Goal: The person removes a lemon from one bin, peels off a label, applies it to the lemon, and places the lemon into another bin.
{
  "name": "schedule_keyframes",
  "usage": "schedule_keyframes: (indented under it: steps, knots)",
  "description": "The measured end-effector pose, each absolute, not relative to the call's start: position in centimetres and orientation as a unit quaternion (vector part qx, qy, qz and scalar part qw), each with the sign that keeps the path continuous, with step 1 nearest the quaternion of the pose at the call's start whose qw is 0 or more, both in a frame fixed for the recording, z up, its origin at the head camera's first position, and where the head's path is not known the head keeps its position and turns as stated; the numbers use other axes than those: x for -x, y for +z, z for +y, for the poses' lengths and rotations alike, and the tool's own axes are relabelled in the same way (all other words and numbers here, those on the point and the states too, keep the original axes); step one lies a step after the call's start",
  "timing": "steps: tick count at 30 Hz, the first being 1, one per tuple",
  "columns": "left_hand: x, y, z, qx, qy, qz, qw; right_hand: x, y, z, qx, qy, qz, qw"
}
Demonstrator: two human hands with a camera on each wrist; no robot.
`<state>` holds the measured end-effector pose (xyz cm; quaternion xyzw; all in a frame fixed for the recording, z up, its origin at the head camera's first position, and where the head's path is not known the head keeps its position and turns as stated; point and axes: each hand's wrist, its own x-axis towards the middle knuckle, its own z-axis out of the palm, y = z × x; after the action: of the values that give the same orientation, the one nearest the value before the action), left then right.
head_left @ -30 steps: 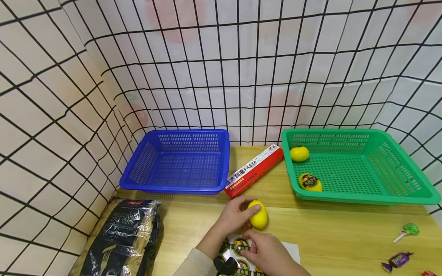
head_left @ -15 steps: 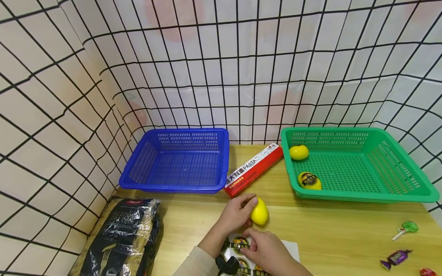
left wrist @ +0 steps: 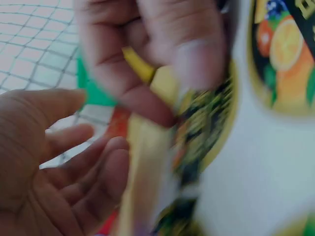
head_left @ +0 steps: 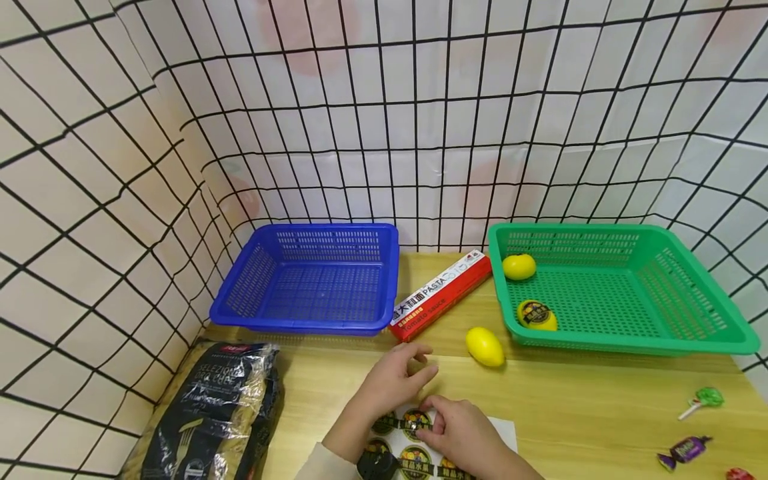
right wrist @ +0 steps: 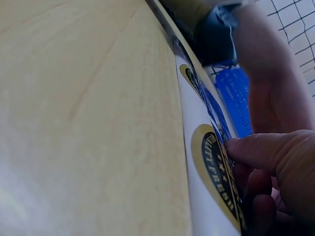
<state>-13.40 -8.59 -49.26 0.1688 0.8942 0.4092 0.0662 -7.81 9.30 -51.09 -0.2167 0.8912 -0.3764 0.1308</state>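
Note:
In the head view my left hand is over the table beside the sticker sheet, thumb and fingers spread and nothing between them. A yellow lemon lies on the table, apart from that hand and near the green basket's front left corner. My right hand is at the white sheet of round fruit stickers. Its thumb and forefinger pinch at the edge of one sticker. The left wrist view shows those fingertips right on the sticker, blurred. The other right fingers curl beneath the thumb.
A green basket at back right holds two lemons, one with a sticker facing up. A blue basket stands at back left. Between them lies a red pasta box. A black pasta bag is left; wrapped candies and a lollipop lie right.
My left hand has let go of the lemon, which now lies farther right and back on the table. That hand has drawn slightly left. My right hand stays at the sticker sheet.

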Motion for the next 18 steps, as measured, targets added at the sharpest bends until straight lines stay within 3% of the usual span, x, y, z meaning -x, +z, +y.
schedule_keyframes:
  steps: [11, 18]
  knots:
    - [11.0, -48.6, -12.6, -0.186, 0.4, 0.876, 0.194, 8.1, -50.9, 9.7, 0.2, -0.371, 0.897, 0.131]
    - [11.0, -49.3, -12.6, -0.205, 0.377, 0.879, 0.208, 8.8, -50.9, 10.3, 0.205, -0.363, 0.897, 0.146]
